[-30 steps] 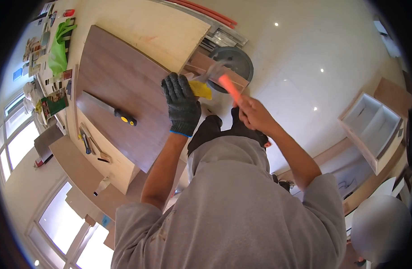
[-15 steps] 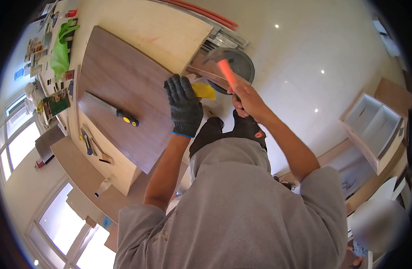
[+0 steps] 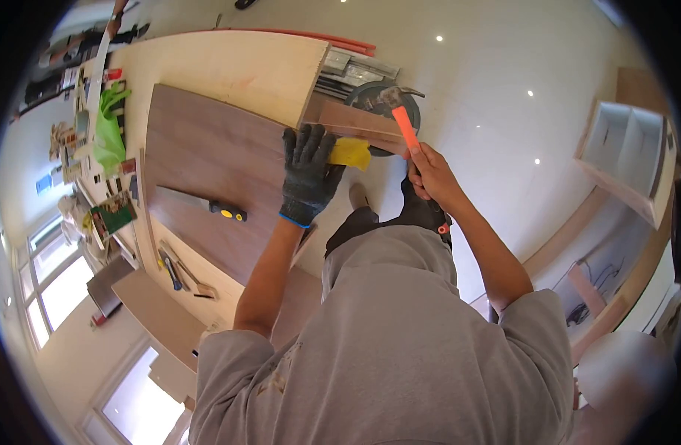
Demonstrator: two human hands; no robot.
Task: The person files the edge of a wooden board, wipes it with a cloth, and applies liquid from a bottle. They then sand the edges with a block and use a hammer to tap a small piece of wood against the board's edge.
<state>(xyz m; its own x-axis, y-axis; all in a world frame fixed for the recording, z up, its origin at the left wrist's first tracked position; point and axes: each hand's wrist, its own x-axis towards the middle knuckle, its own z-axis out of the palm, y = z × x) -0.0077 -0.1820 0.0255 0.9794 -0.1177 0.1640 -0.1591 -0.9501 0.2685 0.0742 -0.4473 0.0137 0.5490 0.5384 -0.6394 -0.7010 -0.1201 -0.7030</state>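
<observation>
My right hand is closed round the orange handle of a claw hammer, its metal head raised up and away from me. My left hand, in a dark grey knit glove with a blue cuff, lies along the near edge of a brown wood-grain board, fingers stretched out. Right beside its thumb side is a yellow piece, flat and slightly bent. A handsaw with a black and yellow handle rests on the board.
The board lies on a pale plywood-topped bench. Left of it are hand tools and a green bag. Beyond my hands are a wooden plank and a dark round tub. A white open drawer box stands at right.
The hammer head has shifted right, and it shows more sharply now. My left hand stays by the board edge and the yellow piece. The whole view has shifted a little, bringing a person's arm in at top left.
</observation>
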